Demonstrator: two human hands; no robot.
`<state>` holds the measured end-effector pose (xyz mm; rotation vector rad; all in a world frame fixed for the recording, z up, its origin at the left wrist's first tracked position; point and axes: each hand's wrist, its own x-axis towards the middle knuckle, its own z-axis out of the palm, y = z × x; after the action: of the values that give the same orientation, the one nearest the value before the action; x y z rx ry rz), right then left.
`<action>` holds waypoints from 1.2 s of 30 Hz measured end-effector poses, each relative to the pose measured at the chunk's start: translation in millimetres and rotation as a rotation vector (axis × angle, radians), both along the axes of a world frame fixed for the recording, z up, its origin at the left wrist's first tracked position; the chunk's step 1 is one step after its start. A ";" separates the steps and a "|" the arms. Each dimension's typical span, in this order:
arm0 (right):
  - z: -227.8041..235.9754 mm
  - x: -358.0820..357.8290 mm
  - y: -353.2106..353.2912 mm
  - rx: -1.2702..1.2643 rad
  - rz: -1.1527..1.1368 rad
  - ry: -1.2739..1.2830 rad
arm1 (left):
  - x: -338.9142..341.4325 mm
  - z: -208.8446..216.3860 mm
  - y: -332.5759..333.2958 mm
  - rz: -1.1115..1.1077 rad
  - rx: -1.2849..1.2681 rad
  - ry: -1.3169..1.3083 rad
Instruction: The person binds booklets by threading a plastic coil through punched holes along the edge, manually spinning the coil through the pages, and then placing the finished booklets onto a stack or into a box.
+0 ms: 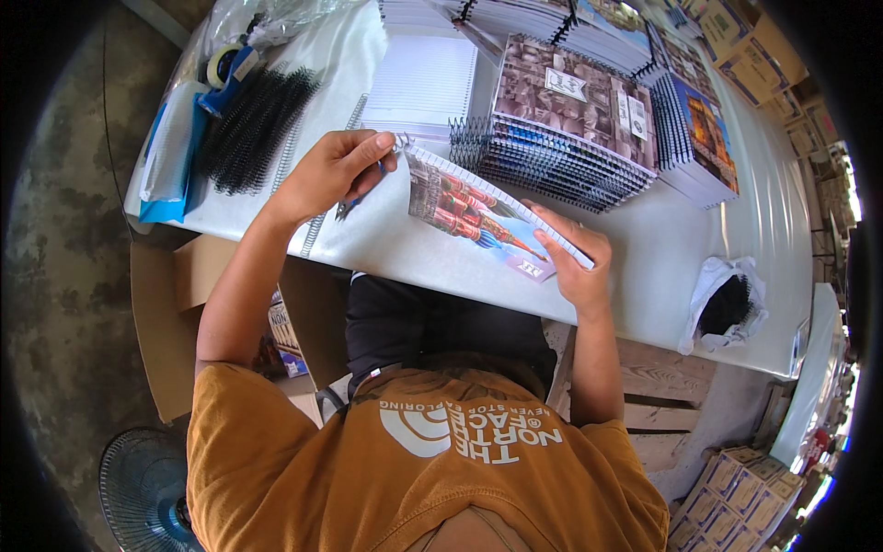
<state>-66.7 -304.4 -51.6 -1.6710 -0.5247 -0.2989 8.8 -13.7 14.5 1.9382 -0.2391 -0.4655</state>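
A spiral notebook (478, 216) with a picture of colourful domed towers on its cover is tilted above the table's near edge, its punched edge facing up. My right hand (577, 253) grips its right end, thumb on the cover side and fingers behind. At the other end of that edge, my left hand (345, 170) is closed around a small metal tool with blue parts, which looks like pliers (346, 208). Its tip meets the notebook's upper left corner; my palm and fingers hide most of it.
Stacked spiral notebooks (575, 101) stand at the back, beside lined pages (418, 83). Black plastic coils (253, 129) lie at left, near a blue tape dispenser (230, 78). A white bag (727, 308) of black coils sits at right. Below are an open carton (156, 322) and a fan (143, 492).
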 end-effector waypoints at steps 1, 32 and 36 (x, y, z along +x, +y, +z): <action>1.0 -0.7 0.6 0.007 -0.010 0.015 | -0.4 0.0 4.6 -0.004 -0.022 -0.005; -2.2 -8.1 11.4 -0.019 0.086 -0.105 | -16.0 51.3 -18.9 -0.435 0.932 -0.901; -3.4 -10.7 13.3 -0.074 0.066 -0.139 | -17.0 47.6 -7.8 -0.577 0.846 -0.871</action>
<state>-77.5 -291.1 -55.0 -1.7082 -0.7004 -0.3526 -8.3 -21.5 62.1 2.8120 -1.3634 -0.0227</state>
